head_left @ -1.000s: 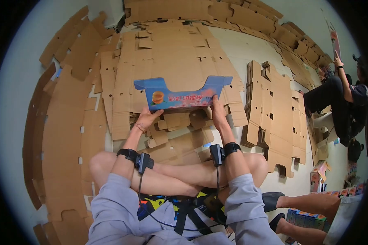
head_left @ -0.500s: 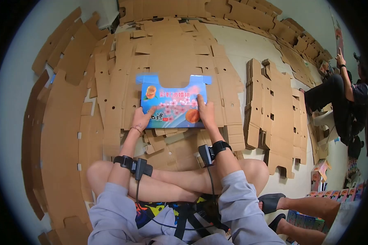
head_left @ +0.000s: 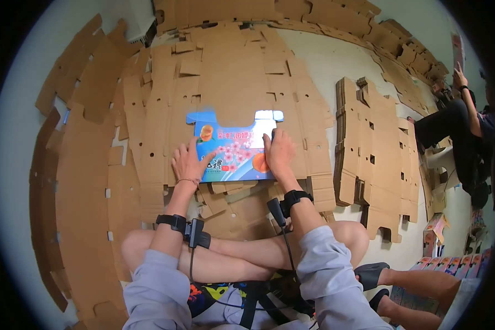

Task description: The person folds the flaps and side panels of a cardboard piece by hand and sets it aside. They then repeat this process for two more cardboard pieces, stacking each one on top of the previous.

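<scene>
A flat printed carton (head_left: 234,156), blue with peaches, pink blossoms and red lettering, lies in front of me on a stack of flattened brown cardboard (head_left: 234,82). Two tabs and a cut-out notch show along its far edge. At its left edge my left hand (head_left: 187,163) is open, fingers spread, with the thumb touching the printed face. My right hand (head_left: 281,155) rests over the right edge, its thumb on the face and its fingers extended beyond the edge. Glare whitens the carton's upper right part.
More brown cardboard sheets (head_left: 85,209) lie to the left. Another cardboard stack (head_left: 377,159) stands to the right. At far right a person (head_left: 462,129) sits holding a printed piece. Another person's legs (head_left: 418,280) are at lower right, beside printed boxes (head_left: 451,264).
The carton has moved slightly down in view and lies flatter on the stack. My left fingers have loosened and spread; my right fingers now show on top at the edge.
</scene>
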### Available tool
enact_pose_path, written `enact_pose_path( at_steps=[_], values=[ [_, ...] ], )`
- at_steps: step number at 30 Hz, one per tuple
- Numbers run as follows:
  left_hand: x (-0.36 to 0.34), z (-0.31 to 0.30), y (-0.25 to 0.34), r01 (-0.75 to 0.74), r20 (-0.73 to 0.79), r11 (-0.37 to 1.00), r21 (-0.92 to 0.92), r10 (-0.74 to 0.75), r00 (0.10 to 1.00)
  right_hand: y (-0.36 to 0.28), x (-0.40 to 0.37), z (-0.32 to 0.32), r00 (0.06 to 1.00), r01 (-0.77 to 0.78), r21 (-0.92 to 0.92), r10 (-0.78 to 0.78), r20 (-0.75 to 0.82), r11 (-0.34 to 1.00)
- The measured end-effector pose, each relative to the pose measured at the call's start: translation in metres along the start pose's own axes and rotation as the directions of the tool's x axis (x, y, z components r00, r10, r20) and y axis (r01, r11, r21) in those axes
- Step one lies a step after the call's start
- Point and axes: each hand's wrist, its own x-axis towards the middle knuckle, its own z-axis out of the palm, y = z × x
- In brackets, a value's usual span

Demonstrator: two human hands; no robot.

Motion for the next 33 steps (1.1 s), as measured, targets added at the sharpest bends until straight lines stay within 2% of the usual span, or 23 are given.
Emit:
enact_pose_path(
  at_steps=[2, 3, 5, 6, 8, 10, 11, 12, 13, 14, 15, 16, 17, 18, 19, 21, 22, 23, 24, 26, 27, 30, 33],
  values=[
    [0.001, -0.008, 0.001, -0.083, 0.062, 0.994, -0.067, 0.087, 0.994, 0.016, 0.007, -0.003, 0.992, 0.072, 0.165, -0.087, 0.087, 0.984],
    [0.002, -0.011, 0.000, -0.247, -0.021, 0.968, -0.046, 0.246, 0.969, 0.028, 0.010, -0.009, 0.982, 0.101, 0.244, -0.136, 0.130, 0.965],
    [0.007, -0.015, -0.010, -0.534, -0.167, 0.845, 0.036, 0.532, 0.830, 0.052, 0.026, -0.050, 0.951, 0.060, 0.350, -0.160, 0.265, 0.935],
    [0.004, -0.029, -0.013, -0.558, -0.219, 0.830, -0.030, 0.539, 0.813, 0.064, 0.030, -0.075, 0.926, 0.030, 0.399, -0.176, 0.334, 0.916],
    [0.000, -0.075, -0.015, -0.611, -0.324, 0.776, -0.154, 0.545, 0.774, 0.091, 0.036, -0.123, 0.978, -0.011, 0.300, -0.052, 0.201, 0.954],
    [0.001, -0.100, -0.051, -0.443, -0.362, 0.727, -0.524, 0.281, 0.889, 0.163, 0.038, -0.127, 0.976, -0.014, 0.171, -0.024, 0.218, 0.985],
    [0.005, -0.117, -0.069, -0.320, -0.292, 0.615, -0.720, 0.150, 0.945, 0.163, 0.039, -0.148, 0.878, -0.131, 0.038, 0.098, 0.469, 0.991],
    [0.009, -0.131, -0.090, -0.177, -0.178, 0.462, -0.869, 0.041, 0.983, 0.155, 0.034, -0.180, 0.701, -0.214, -0.118, 0.236, 0.673, 0.970],
    [0.016, -0.138, -0.115, -0.025, 0.001, 0.586, -0.810, 0.043, 0.999, 0.152, 0.025, -0.199, 0.455, -0.246, -0.284, 0.370, 0.810, 0.927],
    [0.022, -0.139, -0.145, 0.117, 0.176, 0.696, -0.709, 0.014, 0.984, 0.161, 0.014, -0.197, 0.415, -0.349, -0.231, 0.371, 0.830, 0.908],
    [0.025, -0.115, -0.193, 0.030, 0.160, 0.852, -0.523, 0.064, 0.985, 0.174, 0.005, -0.190, 0.383, -0.447, -0.177, 0.367, 0.848, 0.877],
    [0.019, -0.110, -0.198, 0.149, 0.259, 0.897, -0.417, -0.039, 0.965, 0.183, 0.004, -0.184, 0.366, -0.540, -0.115, 0.355, 0.860, 0.834],
    [0.012, -0.106, -0.201, 0.252, 0.353, 0.923, -0.290, -0.142, 0.925, 0.187, 0.004, -0.177, 0.391, -0.615, -0.012, 0.318, 0.864, 0.789],
    [-0.005, -0.122, -0.177, 0.550, 0.544, 0.812, -0.196, -0.376, 0.750, 0.188, -0.001, -0.167, 0.411, -0.682, 0.087, 0.282, 0.867, 0.726],
    [-0.007, -0.121, -0.178, 0.593, 0.569, 0.768, -0.241, -0.383, 0.728, 0.187, -0.005, -0.162, 0.431, -0.739, 0.182, 0.247, 0.868, 0.649],
    [-0.011, -0.115, -0.182, 0.680, 0.623, 0.658, -0.324, -0.392, 0.676, 0.186, -0.001, -0.162, 0.504, -0.595, 0.185, 0.184, 0.844, 0.782],
    [-0.007, -0.117, -0.186, 0.635, 0.606, 0.691, -0.346, -0.352, 0.713, 0.184, 0.002, -0.163, 0.532, -0.515, 0.180, 0.148, 0.834, 0.838],
    [-0.001, -0.121, -0.190, 0.590, 0.589, 0.718, -0.369, -0.310, 0.746, 0.182, 0.003, -0.165, 0.598, -0.550, 0.254, 0.163, 0.785, 0.795],
    [0.005, -0.124, -0.191, 0.543, 0.571, 0.743, -0.392, -0.266, 0.776, 0.185, 0.007, -0.165, 0.599, -0.591, 0.325, 0.133, 0.790, 0.738],
    [0.011, -0.141, -0.187, 0.519, 0.609, 0.649, -0.556, -0.107, 0.786, 0.192, 0.014, -0.167, 0.609, -0.660, 0.452, 0.075, 0.790, 0.600],
    [0.009, -0.151, -0.185, 0.507, 0.613, 0.588, -0.630, -0.024, 0.789, 0.174, 0.010, -0.185, 0.648, -0.648, 0.490, 0.083, 0.757, 0.583],
    [-0.022, -0.173, -0.131, 0.284, 0.407, 0.547, -0.788, 0.115, 0.906, 0.169, 0.004, -0.186, 0.736, -0.596, 0.666, -0.026, 0.677, 0.448],
    [-0.019, -0.152, -0.144, 0.104, 0.346, 0.612, -0.784, 0.292, 0.892, 0.169, 0.007, -0.187, 0.766, -0.547, 0.687, -0.047, 0.642, 0.479]
  ],
)
